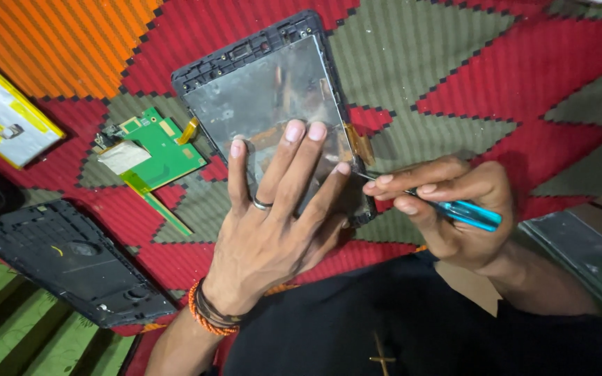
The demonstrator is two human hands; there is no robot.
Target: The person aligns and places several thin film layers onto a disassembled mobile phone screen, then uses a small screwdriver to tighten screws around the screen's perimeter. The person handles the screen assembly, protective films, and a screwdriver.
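- My left hand (273, 223) lies flat with fingers spread, gripping nothing, pressing the opened tablet frame (273, 97) down on the red patterned mat (524, 132).
- My right hand (447, 202) pinches a blue-handled screwdriver (472, 214), its thin tip touching the frame's near right edge, just beside my left little finger.
- I judge I am working at that edge, loosening or prying; next calls for a steady tip and firm hold on the frame.
- Left of the frame lies a green circuit board (158, 157) with a yellowish ribbon strip.
- Nearer left sits the black back cover (71, 261).
- At the far left edge lies a silver battery with yellow tape (1, 115).
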